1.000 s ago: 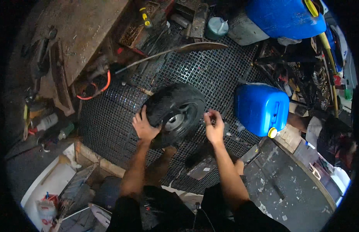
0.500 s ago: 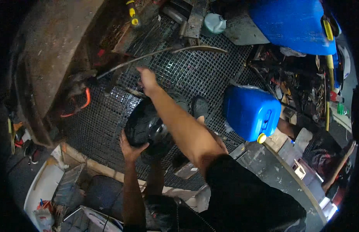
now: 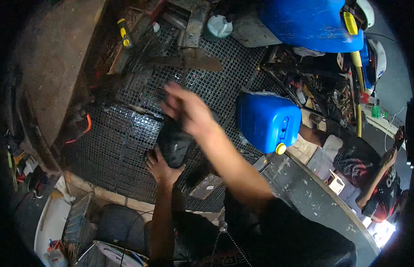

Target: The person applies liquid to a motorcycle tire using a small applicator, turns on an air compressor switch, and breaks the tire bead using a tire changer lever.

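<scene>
A black, glossy, rounded piece (image 3: 175,147) stands above the dark grid mat; its exact kind I cannot make out. My left hand (image 3: 163,169) grips its near end, thumb on the right side and fingers on the left. Over its far end is my right hand (image 3: 193,113), smeared by motion, with fingers apart and nothing visible in them. My right forearm crosses in front of part of the black piece. Beyond the right hand, a flat brownish metal strip (image 3: 207,63) lies across the mat.
A blue jerrycan (image 3: 265,122) with a yellow cap stands right of my hands. A large blue drum (image 3: 314,26) is at the far right. A rusty panel (image 3: 55,58) rises on the left. Another person's arm (image 3: 376,178) shows at the right, beside a grey ledge (image 3: 322,196).
The view has shifted, so surroundings sit further left. The black piece has turned and looks narrower. My right hand's fingers have spread from a pointing shape. My left hand stays on the piece.
</scene>
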The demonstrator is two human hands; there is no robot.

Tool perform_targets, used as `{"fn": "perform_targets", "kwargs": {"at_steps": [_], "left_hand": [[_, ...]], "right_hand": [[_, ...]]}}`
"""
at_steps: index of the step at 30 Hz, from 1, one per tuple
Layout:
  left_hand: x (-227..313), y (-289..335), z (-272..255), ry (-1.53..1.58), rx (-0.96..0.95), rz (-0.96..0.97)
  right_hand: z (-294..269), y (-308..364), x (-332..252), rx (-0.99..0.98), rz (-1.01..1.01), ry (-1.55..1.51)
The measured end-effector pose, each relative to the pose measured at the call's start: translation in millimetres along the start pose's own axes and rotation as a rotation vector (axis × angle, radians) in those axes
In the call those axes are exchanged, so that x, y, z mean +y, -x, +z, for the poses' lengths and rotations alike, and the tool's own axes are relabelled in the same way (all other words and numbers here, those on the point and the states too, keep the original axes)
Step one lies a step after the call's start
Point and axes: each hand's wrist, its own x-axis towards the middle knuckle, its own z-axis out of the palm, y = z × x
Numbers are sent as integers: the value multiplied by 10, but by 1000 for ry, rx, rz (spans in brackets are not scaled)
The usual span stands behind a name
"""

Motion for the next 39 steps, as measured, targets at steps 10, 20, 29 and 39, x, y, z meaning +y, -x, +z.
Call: {"fn": "perform_targets", "kwargs": {"at_steps": [10, 20, 29, 39], "left_hand": [[487, 145, -108, -79, -153, 152], [580, 79, -94, -90, -219, 65], [548, -65, -474, -102, 243, 131], [1530, -1250, -1326, -148, 268, 27]], "right_hand": [[-1974, 585, 453, 422, -475, 1681], [-2366, 431, 265, 698, -829, 1871], [-3701, 668, -1558, 709, -711, 2156], [-3755, 738, -1733, 682, -620, 2077]]}}
